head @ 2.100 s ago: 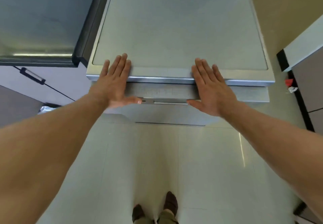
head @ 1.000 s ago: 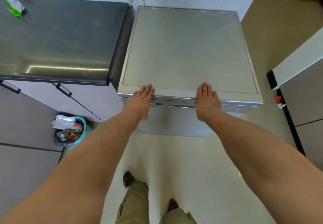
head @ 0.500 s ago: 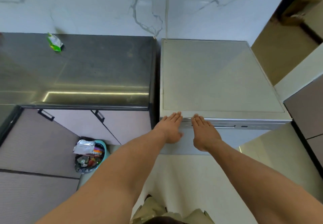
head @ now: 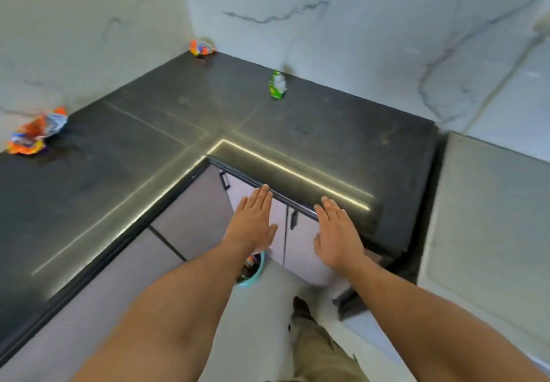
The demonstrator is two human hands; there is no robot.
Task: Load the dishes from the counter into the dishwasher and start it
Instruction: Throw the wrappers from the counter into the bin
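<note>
Here, a dark L-shaped counter [head: 268, 131] of polished stone is seen, with a strip of light reflected along its front edge. Beside it on the right, the boxy dishwasher [head: 491, 218] is shown with a flat, matte grey top. Pale, finely lined cabinet doors [head: 190, 226] are set below the counter. The left hand [head: 253, 224] and right hand [head: 336, 232] are held flat, fingers [head: 263, 200] straight and together, nothing grasped. The dishwasher is untouched, off to their right. A crumpled orange wrapper [head: 32, 133] and a small green packet [head: 277, 84] are seen on the counter.

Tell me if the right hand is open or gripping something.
Open: the right hand has straight fingers and holds nothing.
</note>
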